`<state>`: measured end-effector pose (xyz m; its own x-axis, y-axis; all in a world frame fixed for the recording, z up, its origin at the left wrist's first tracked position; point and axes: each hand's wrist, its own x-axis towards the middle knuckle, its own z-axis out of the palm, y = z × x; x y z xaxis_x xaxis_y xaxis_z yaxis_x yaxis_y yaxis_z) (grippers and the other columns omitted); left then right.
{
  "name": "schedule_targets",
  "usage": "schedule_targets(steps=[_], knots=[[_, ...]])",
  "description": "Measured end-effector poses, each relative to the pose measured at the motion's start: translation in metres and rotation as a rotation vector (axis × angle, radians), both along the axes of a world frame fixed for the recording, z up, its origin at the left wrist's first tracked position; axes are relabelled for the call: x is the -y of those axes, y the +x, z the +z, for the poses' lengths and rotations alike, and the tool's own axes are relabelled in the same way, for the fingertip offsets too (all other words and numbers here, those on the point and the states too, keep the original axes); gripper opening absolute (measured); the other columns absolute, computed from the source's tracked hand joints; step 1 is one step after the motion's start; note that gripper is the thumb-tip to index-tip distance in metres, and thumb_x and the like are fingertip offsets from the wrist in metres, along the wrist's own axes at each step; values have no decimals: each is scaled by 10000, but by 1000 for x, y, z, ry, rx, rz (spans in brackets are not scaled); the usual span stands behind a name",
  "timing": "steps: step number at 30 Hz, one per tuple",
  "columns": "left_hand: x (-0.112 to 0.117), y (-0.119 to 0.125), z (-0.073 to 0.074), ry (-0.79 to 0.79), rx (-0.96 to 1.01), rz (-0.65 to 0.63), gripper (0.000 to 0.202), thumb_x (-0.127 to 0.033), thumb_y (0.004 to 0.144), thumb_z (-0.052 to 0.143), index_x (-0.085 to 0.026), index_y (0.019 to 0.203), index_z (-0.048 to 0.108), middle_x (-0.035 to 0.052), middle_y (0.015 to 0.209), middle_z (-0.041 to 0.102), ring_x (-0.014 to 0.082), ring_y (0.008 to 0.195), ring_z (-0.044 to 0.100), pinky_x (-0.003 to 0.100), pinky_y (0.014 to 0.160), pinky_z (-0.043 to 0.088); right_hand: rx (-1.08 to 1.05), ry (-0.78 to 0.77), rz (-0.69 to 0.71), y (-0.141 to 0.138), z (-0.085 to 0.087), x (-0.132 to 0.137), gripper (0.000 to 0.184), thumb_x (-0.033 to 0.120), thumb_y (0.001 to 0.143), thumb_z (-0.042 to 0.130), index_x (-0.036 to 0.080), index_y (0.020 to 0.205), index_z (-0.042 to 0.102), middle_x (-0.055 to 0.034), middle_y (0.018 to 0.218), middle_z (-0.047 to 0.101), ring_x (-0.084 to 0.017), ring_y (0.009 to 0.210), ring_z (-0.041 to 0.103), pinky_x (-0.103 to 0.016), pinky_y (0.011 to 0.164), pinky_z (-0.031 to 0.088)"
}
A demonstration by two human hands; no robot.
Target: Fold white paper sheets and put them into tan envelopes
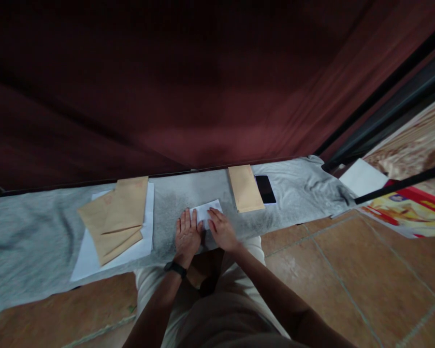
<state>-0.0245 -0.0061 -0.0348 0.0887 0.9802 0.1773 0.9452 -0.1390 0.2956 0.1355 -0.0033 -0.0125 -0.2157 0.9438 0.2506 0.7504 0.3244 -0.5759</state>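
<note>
A small white sheet of paper (206, 209), seemingly folded, lies on the grey cloth in front of me. My left hand (188, 233) rests flat on its left part, fingers stretched out. On its right part lies my right hand (221, 229), with the fingers extended over the paper and the palm partly turned down. To the right are brown envelopes (245, 188), neatly stacked. Several more brown envelopes (126, 203) lie fanned out on the left, on top of larger white sheets (149, 227).
A dark-screened phone (265, 188) sits beside the right envelopes. The grey cloth (293, 186) covers a narrow bench. Behind it hangs a dark red curtain (210, 96). At the right are black bars, a white sheet (364, 179) and a colourful printed box (409, 212) above the tiled floor.
</note>
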Motion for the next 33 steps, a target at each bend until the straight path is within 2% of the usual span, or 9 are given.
schedule_targets(steps=[3,7,11,18,25,33], knots=[[1,-4,0,-35,-121,-31,596,-202,962,376,-113,1551,363,195,1649,265,325,1536,231,539,1223,225,98,40,143,-23,-5,-4,466,290,1065,370,121,1488,469,-111,1524,508,-215,1429,430,-390,1219,329],[2,-4,2,-62,-210,-29,602,-141,940,366,-99,1539,386,190,1647,272,312,1535,238,505,1233,220,202,68,152,-32,-17,-10,507,350,1064,408,148,1529,416,-116,1554,471,-243,1448,411,-464,1219,310],[1,-2,1,-19,-198,-16,577,-194,971,352,-120,1543,386,184,1643,285,319,1521,275,519,1226,229,266,85,117,-22,-27,-12,531,376,1052,443,158,1535,407,-118,1578,434,-253,1463,390,-475,1216,295],[4,-7,-4,49,-96,5,593,-325,1017,314,-82,1557,334,186,1598,375,302,1506,315,539,1223,243,274,93,25,-5,-32,-10,542,344,1051,417,116,1542,386,-134,1589,409,-260,1474,370,-461,1227,251],[11,-18,-3,68,-94,29,587,-338,1022,303,-99,1555,347,150,1592,398,321,1502,318,552,1225,239,263,80,-60,10,-36,-4,556,332,1052,400,117,1561,349,-129,1582,421,-252,1474,373,-460,1225,248],[17,-21,-2,93,-27,55,571,-313,1016,298,-141,1557,360,142,1578,424,323,1513,292,594,1215,244,280,98,-131,26,-41,6,557,315,1050,390,117,1567,340,-145,1584,414,-277,1473,373,-479,1208,275]])
